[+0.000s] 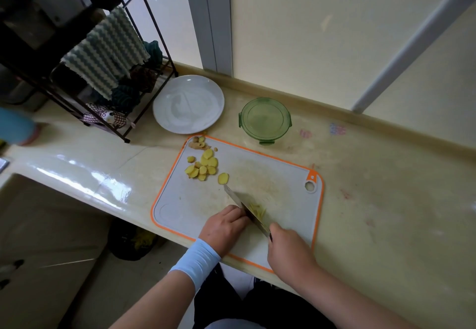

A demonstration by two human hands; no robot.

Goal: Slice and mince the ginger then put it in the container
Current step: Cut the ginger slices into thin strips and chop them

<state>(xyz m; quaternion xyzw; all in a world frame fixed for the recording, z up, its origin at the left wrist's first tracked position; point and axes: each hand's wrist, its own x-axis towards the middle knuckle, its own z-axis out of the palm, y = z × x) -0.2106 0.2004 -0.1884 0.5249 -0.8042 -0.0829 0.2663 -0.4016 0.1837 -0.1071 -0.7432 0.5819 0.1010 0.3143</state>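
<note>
Several yellow ginger slices (203,166) lie in a heap at the far left of a grey cutting board (283,174) with an orange rim. Ginger peel scraps (197,143) sit at the board's far corner. My right hand (288,248) grips the handle of a knife (244,206) whose blade rests on the board over thin ginger strips (257,210). My left hand (224,228), fingers curled, presses down against the left side of the blade; whatever ginger lies under those fingers is hidden. A round green glass container (265,120) stands beyond the board.
A white plate (188,104) sits left of the container. A black wire rack (110,71) with striped cloths stands at the far left. The counter's front edge runs under my wrists, and a dark bin (134,241) sits on the floor below.
</note>
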